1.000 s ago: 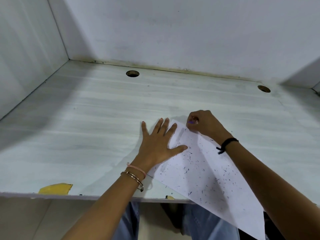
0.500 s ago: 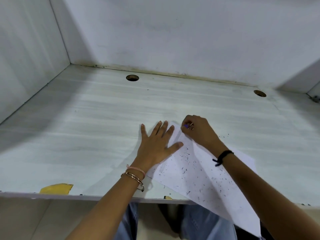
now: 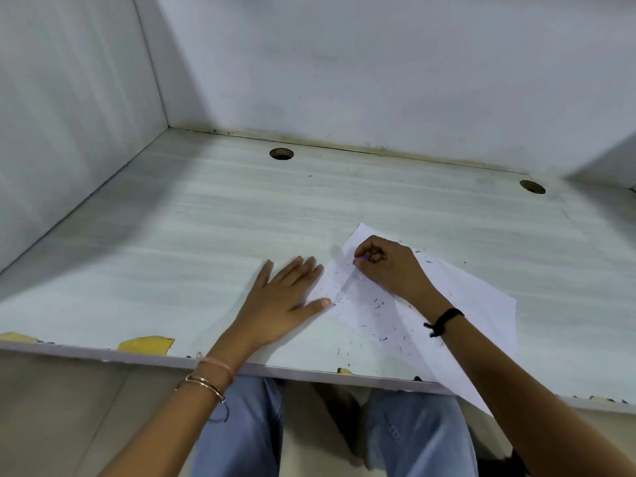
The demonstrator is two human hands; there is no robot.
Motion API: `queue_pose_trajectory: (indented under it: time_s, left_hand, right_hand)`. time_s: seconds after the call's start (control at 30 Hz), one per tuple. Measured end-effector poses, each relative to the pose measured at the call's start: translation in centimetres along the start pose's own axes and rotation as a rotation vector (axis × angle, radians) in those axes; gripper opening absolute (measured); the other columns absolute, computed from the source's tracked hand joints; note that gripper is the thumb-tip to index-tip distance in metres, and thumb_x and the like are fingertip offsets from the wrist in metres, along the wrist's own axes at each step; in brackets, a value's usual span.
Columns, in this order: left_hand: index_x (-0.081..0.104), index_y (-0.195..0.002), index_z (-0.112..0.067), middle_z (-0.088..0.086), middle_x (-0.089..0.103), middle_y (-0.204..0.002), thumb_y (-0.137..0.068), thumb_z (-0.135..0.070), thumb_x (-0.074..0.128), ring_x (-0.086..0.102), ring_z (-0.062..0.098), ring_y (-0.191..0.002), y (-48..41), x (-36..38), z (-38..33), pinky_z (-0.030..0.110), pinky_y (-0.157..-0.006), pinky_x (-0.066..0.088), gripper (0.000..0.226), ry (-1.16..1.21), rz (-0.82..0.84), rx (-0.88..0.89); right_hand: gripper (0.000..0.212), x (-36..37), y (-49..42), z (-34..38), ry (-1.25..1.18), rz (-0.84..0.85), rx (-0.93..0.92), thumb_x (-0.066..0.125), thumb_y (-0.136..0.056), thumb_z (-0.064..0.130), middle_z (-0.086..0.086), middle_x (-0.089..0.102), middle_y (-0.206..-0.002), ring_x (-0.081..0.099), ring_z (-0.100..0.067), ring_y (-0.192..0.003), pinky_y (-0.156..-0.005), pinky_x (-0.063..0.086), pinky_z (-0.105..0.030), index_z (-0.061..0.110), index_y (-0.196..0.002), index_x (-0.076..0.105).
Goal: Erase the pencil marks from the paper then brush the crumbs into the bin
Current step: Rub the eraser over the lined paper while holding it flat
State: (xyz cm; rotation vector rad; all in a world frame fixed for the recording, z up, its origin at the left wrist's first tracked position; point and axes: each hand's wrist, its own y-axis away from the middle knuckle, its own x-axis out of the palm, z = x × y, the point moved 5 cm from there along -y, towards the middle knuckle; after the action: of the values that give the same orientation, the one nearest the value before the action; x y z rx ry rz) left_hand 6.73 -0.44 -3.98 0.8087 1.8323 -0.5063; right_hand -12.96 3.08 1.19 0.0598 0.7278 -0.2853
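Paper (image 3: 475,304): white sheet, flat and skewed on the table (image 3: 206,235), under the right hand (image 3: 389,270), its edge touching the thumb of the left hand (image 3: 278,301).
Crumbs (image 3: 377,306): dark specks scattered on the sheet between the hands.
Eraser (image 3: 362,258): small purple tip pinched in the right fingertips.

**Desk layout: paper right of centre**

The paper (image 3: 395,318) lies on the desk (image 3: 172,253), its near corner overhanging the front edge. The left hand (image 3: 282,304) lies flat at the paper's left edge, thumb on it. The right hand (image 3: 389,270), pinching the eraser (image 3: 363,258), rests near the far corner. Crumbs (image 3: 378,306) lie on paper and desk. Two holes (image 3: 281,153) sit at the back.
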Motion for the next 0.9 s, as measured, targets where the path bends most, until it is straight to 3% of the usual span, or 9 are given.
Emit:
queue_pose_trajectory:
  time_s: [0.1,0.23,0.4,0.47,0.53,0.6,0.67,0.83,0.9]
  left_hand:
    - [-0.003,-0.154,-0.039,-0.017,-0.013,-0.160,-0.083,-0.081,0.013,-0.017,0.001,-0.145,0.3,0.5,-0.7,0.054,-0.115,-0.015,0.084,-0.110,-0.011,-0.083]
    - [-0.010,-0.151,-0.043,-0.012,-0.016,-0.160,-0.081,-0.084,0.010,-0.019,0.009,-0.147,0.2,1.2,-0.9,0.061,-0.112,-0.016,0.084,-0.151,-0.070,-0.173]
    - [-0.008,-0.152,-0.044,-0.011,-0.014,-0.161,-0.081,-0.084,0.011,-0.019,0.011,-0.147,0.2,1.3,-0.9,0.063,-0.112,-0.014,0.083,-0.146,-0.111,-0.186]
    - [-0.008,-0.152,-0.042,-0.009,-0.014,-0.161,-0.078,-0.086,0.004,-0.019,0.013,-0.147,0.1,1.3,-0.9,0.064,-0.111,-0.013,0.087,-0.160,-0.110,-0.174]
    - [-0.009,-0.152,-0.040,-0.008,-0.014,-0.162,-0.072,-0.084,-0.004,-0.019,0.015,-0.148,0.1,1.4,-0.9,0.065,-0.111,-0.013,0.092,-0.179,-0.112,-0.164]
    - [-0.010,-0.152,-0.040,-0.008,-0.016,-0.161,-0.075,-0.084,-0.001,-0.019,0.014,-0.147,0.2,1.4,-0.9,0.065,-0.110,-0.014,0.090,-0.169,-0.109,-0.166]
    - [-0.009,-0.152,-0.041,-0.009,-0.017,-0.161,-0.080,-0.084,0.006,-0.020,0.013,-0.147,0.2,1.4,-0.9,0.066,-0.110,-0.015,0.085,-0.149,-0.113,-0.173]
    - [-0.011,-0.152,-0.039,-0.006,-0.016,-0.161,-0.072,-0.083,-0.005,-0.020,0.017,-0.147,0.1,1.4,-1.0,0.068,-0.109,-0.013,0.091,-0.181,-0.110,-0.151]
    - [-0.012,-0.152,-0.040,-0.007,-0.018,-0.161,-0.076,-0.084,-0.001,-0.020,0.016,-0.147,0.1,1.4,-0.9,0.068,-0.109,-0.013,0.089,-0.174,-0.105,-0.159]
  right_hand:
    - [0.012,2.1,1.4,2.3,0.003,0.092,-0.033,0.067,-0.080,0.007,0.005,0.065,-0.073,0.054,-0.002,-0.064,-0.058,0.040,-0.003,0.014,-0.088,0.070]
    - [0.010,4.4,2.3,3.5,0.083,0.223,-0.099,0.066,-0.079,0.009,-0.001,0.070,-0.080,0.060,-0.007,-0.068,-0.062,0.048,-0.015,0.016,-0.085,0.071]
    - [0.006,3.7,1.3,4.1,0.208,0.125,-0.131,0.065,-0.078,0.009,-0.004,0.068,-0.074,0.063,-0.018,-0.070,-0.065,0.051,-0.030,0.012,-0.079,0.070]
    - [0.006,4.3,1.9,4.5,0.187,0.203,-0.132,0.066,-0.077,0.010,-0.002,0.068,-0.073,0.060,-0.013,-0.063,-0.062,0.050,-0.028,0.013,-0.079,0.071]
    - [0.005,4.9,2.7,4.8,0.192,0.299,-0.164,0.068,-0.077,0.011,0.003,0.065,-0.069,0.054,-0.002,-0.056,-0.055,0.042,-0.016,0.014,-0.078,0.071]
    - [0.004,4.1,1.9,4.5,0.238,0.233,-0.174,0.069,-0.077,0.012,0.009,0.061,-0.066,0.052,0.002,-0.056,-0.055,0.039,-0.010,0.014,-0.079,0.072]
    - [0.005,3.2,1.1,4.5,0.274,0.141,-0.165,0.068,-0.078,0.012,0.011,0.060,-0.066,0.052,0.002,-0.057,-0.056,0.038,-0.011,0.013,-0.080,0.072]
    - [0.004,4.5,2.7,5.3,0.261,0.298,-0.220,0.070,-0.078,0.011,0.016,0.057,-0.063,0.053,0.011,-0.062,-0.056,0.038,-0.008,0.012,-0.081,0.073]
    - [0.005,3.8,1.6,4.7,0.263,0.236,-0.192,0.069,-0.079,0.012,0.015,0.059,-0.065,0.053,0.008,-0.060,-0.054,0.035,-0.010,0.014,-0.081,0.073]
